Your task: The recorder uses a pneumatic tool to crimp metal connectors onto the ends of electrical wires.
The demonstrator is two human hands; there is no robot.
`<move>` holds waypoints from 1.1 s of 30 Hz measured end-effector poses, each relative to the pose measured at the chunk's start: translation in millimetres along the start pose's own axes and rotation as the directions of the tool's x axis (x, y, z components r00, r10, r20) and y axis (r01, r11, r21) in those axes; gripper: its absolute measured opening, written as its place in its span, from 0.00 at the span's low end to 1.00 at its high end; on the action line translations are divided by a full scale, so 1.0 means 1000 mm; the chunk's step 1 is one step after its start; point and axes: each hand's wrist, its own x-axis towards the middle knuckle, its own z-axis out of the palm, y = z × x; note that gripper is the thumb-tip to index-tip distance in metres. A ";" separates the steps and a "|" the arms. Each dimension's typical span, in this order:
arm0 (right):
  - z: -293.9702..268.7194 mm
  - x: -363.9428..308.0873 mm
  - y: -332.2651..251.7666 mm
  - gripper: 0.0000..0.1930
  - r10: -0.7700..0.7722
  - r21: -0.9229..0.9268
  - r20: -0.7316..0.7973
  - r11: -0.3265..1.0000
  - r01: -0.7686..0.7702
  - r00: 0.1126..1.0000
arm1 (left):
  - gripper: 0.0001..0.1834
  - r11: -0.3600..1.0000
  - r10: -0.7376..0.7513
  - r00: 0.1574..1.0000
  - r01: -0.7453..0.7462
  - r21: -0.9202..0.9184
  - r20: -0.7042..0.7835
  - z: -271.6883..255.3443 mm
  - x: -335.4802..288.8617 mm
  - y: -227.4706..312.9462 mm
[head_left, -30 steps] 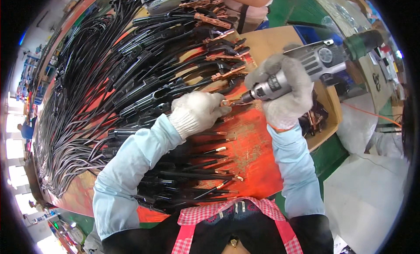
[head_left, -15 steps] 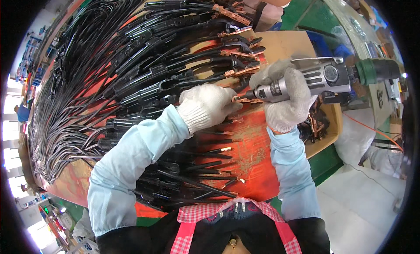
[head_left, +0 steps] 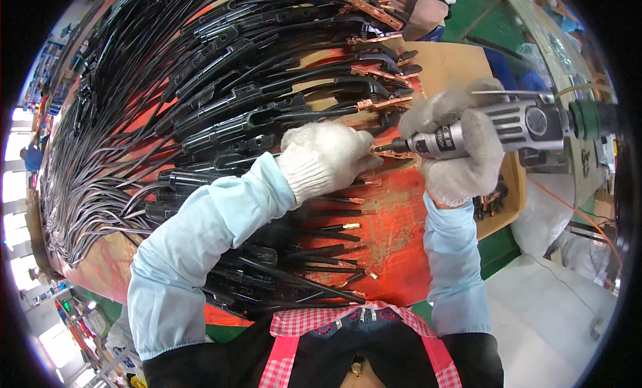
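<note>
My right hand (head_left: pixel 465 147), in a white knit glove, is wrapped round a silver and black power screwdriver (head_left: pixel 518 126), which lies nearly level. Its bit points left and meets a small copper clamp piece (head_left: pixel 400 154) at a cable end. My left hand (head_left: pixel 329 157), gloved too, is closed with thumb and fingertips pinching by that piece; the fingers hide most of what they grip. Beside and beyond it lie rows of black clamp handles (head_left: pixel 231 128) on black cables (head_left: pixel 87 201), several with copper jaws (head_left: pixel 374 10). Nearer me, cable ends (head_left: pixel 344 226) show bare copper.
The bundles lie on a worn red tabletop (head_left: pixel 394 254). A cardboard box (head_left: pixel 513 187) with dark and copper parts stands at right, near an orange hose (head_left: pixel 575 211). A flat cardboard piece (head_left: pixel 455 64) lies beyond my right hand. Part of another person (head_left: pixel 418 10) shows at the far edge.
Both hands and the screwdriver sit slightly farther right in view, and the tabletop has shifted with them. The bit stays at my left fingertips. The other person's bare forearm has left the view.
</note>
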 end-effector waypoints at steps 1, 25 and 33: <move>0.003 0.001 0.000 0.15 0.001 0.044 0.030 0.999 -0.002 1.000 | 0.23 1.000 -0.005 1.000 0.005 0.005 0.007 -0.002 -0.001 0.000; -0.063 -0.008 0.039 0.29 0.070 0.235 0.182 0.965 -0.112 0.981 | 0.23 0.998 -0.058 0.998 0.058 -0.016 0.005 -0.009 -0.005 0.012; -0.021 -0.010 0.027 0.13 0.004 0.017 -0.027 1.000 -0.003 1.000 | 0.23 0.999 -0.036 0.999 0.037 0.017 -0.035 -0.006 -0.003 0.014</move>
